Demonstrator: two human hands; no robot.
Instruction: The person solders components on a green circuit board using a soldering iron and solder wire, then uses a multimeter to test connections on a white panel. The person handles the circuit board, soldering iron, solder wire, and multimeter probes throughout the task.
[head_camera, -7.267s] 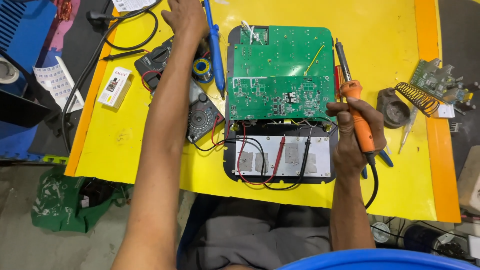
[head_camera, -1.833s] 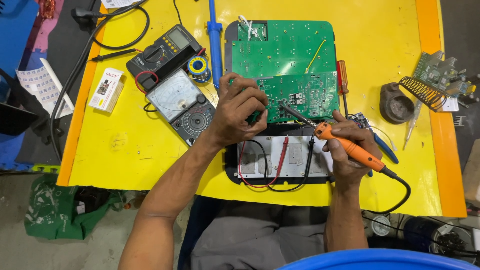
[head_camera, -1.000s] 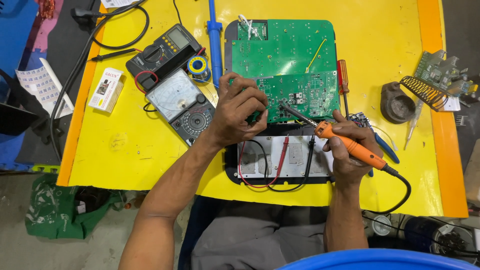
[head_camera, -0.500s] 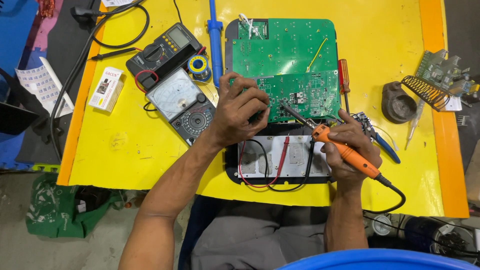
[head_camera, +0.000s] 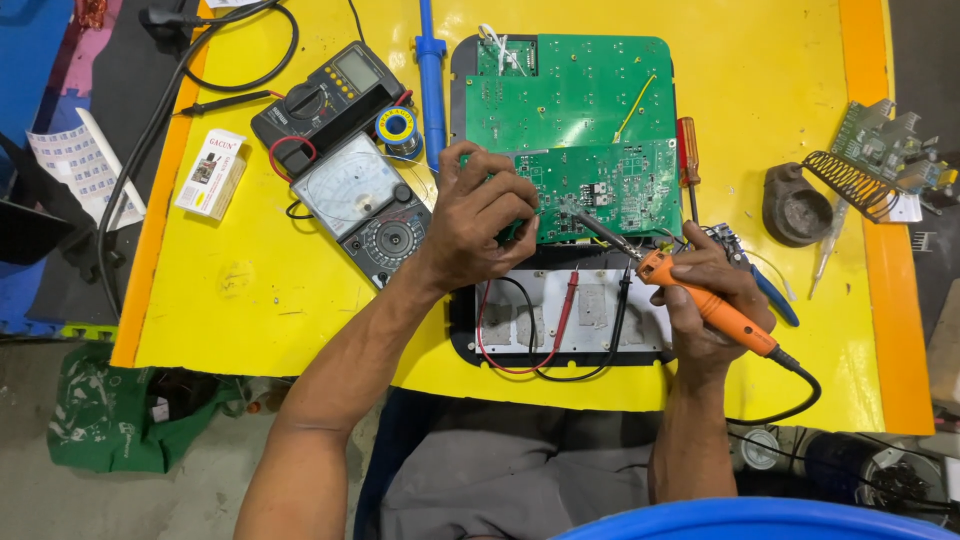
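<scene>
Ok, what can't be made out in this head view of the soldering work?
- What the left hand pinches on the small green board: its own fingers cover it.
- Whether the soldering iron tip touches the board: too small to tell.
- The right hand covers the blue-handled tool.
- The board at the right: parts too small to tell.

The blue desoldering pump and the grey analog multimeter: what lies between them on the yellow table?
In the head view, a small spool of solder wire lies between the blue desoldering pump and the grey analog multimeter.
</scene>
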